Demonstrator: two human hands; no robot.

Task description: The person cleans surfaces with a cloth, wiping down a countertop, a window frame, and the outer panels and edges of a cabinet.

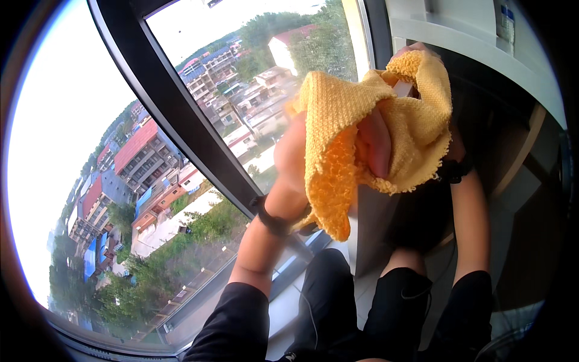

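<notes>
A yellow knitted cloth (416, 130) is bunched up in front of me, held in the air by both hands. My left hand (292, 151) is closed on its left side, with part of the hand showing through a fold and a loose flap hanging below. My right hand (416, 48) shows only in part at the cloth's top right edge; it grips from behind, most of it covered. Inside the top fold, the pale edge of a small flat-sided object (404, 89) shows; its kind cannot be made out. Dark bands sit on both wrists.
A large window with a dark frame (175, 108) fills the left, with buildings and trees outside. At the upper right stands a white shelf (470, 33) holding a small bottle (506, 27). Below it is a dark recess. My knees (329, 283) are under the hands.
</notes>
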